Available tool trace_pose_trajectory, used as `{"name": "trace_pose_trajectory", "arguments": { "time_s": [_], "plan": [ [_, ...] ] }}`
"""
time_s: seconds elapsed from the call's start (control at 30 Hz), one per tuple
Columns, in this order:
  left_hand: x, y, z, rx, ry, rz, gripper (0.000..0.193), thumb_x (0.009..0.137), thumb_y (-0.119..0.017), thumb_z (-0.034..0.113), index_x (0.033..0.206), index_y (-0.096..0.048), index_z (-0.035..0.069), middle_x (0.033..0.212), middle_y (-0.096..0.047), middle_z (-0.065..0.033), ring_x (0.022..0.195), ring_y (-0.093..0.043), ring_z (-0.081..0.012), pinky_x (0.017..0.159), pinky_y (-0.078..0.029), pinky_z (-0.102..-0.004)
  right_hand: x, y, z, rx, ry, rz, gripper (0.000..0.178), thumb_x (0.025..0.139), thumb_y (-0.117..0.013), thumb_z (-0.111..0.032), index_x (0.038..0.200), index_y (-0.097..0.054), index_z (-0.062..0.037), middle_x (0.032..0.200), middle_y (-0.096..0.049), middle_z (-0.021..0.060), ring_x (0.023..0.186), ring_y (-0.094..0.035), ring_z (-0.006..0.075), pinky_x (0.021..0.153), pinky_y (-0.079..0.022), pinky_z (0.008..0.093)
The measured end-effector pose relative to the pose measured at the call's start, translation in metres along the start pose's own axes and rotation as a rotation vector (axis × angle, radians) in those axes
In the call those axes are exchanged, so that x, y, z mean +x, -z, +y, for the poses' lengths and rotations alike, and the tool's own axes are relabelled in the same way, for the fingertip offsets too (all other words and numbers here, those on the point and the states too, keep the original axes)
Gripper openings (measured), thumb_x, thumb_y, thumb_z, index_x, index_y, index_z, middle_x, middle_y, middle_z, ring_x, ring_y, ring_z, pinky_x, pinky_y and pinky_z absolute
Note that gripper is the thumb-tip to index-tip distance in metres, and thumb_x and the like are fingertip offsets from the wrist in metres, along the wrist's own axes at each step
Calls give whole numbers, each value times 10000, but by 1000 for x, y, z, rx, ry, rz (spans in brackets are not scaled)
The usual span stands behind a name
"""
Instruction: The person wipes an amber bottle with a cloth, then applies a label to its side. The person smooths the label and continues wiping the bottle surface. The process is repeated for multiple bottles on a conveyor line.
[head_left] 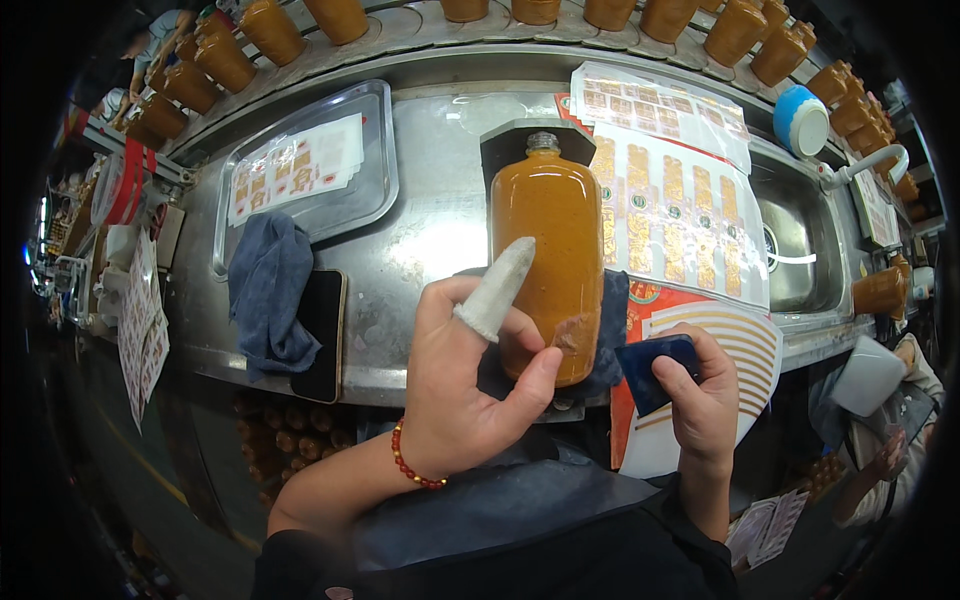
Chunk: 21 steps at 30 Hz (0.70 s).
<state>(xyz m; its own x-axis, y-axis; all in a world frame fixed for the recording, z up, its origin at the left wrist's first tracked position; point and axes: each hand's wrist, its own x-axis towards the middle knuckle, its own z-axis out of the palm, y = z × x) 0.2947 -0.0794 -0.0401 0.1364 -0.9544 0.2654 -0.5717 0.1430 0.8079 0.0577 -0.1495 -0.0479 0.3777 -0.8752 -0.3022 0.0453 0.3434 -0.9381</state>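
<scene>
An amber-brown flat bottle (546, 220) with a clear threaded neck lies on its back on a dark stand (497, 150), neck pointing away from me. My left hand (455, 370) is over its lower left side, a white cloth cot (497, 288) covering the index finger. The thumb and a bent finger pinch together beside a small translucent brownish decal (575, 335) near the bottle's base; they seem to grip its edge. In my right hand (700, 385), right of the bottle, is a dark blue flat scraper (655, 370), held between thumb and fingers.
Sheets of gold decals (680, 210) and a sheet of curved gold strips (735, 350) lie to the right, before a sink (800, 245). At left are a metal tray (385, 150) with decal sheets, a blue cloth (268, 290) and a phone (325, 340). Brown bottles (270, 30) line a conveyor beyond.
</scene>
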Motion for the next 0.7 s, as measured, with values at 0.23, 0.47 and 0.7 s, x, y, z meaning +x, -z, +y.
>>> {"name": "trace_pose_trajectory", "arguments": {
  "time_s": [0.23,0.47,0.7],
  "plan": [
    [8,-7,6,73,-47,20,605,801,-775,78,1343,-566,-87,811,-645,-31,984,-555,-242,800,-480,-354,-5,1,2,13,5,0,74,935,-683,-4,996,-644,11,875,-653,-2,778,-579,42,721,-476,194],
    [7,-8,16,-68,79,-7,510,837,-740,21,1310,-563,-48,891,-612,-30,928,-569,-185,894,-462,-331,-8,2,6,38,-7,14,114,931,-689,-9,1035,-647,12,893,-676,7,782,-621,50,716,-509,199],
    [6,-2,5,5,41,-18,592,848,-737,38,1398,-530,-30,877,-592,-24,920,-558,-174,901,-456,-322,-7,2,7,51,-28,-4,116,937,-686,-13,1042,-645,16,889,-678,11,777,-630,54,717,-518,200]
  ]
}}
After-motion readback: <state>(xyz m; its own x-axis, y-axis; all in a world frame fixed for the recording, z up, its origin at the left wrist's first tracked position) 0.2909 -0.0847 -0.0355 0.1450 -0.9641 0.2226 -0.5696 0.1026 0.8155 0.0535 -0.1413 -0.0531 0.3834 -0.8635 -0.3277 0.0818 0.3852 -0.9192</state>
